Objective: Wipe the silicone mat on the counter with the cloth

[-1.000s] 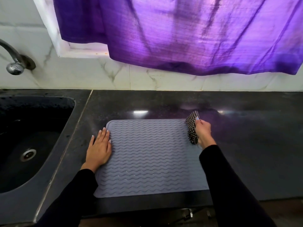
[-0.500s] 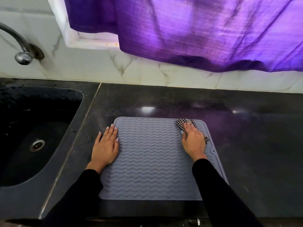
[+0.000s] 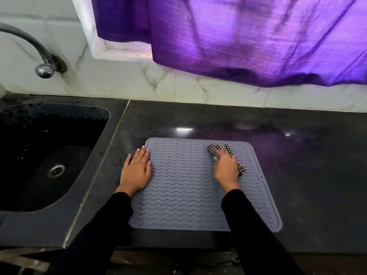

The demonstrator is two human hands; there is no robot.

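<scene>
The grey silicone mat (image 3: 184, 187) lies flat on the table (image 3: 307, 175), just right of the sink (image 3: 49, 155). Her left hand (image 3: 137, 171) rests open, pinning the mat's left edge; the right hand (image 3: 226, 168) presses the bunched checkered cloth (image 3: 217, 149) near the far right corner. Best to keep that anchor firm and stroke along the ridges.

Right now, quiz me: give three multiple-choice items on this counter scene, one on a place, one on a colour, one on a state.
1. Where is the cloth? A in the sink B on the mat's far right part C on the tap
2. What colour is the curtain? A purple B green C white
3. How is the left hand? A fisted B lifted C flat on the mat's left edge

B: it lies under the right hand.
A: purple fabric hangs over the window.
C: palm down, fingers spread.
</scene>
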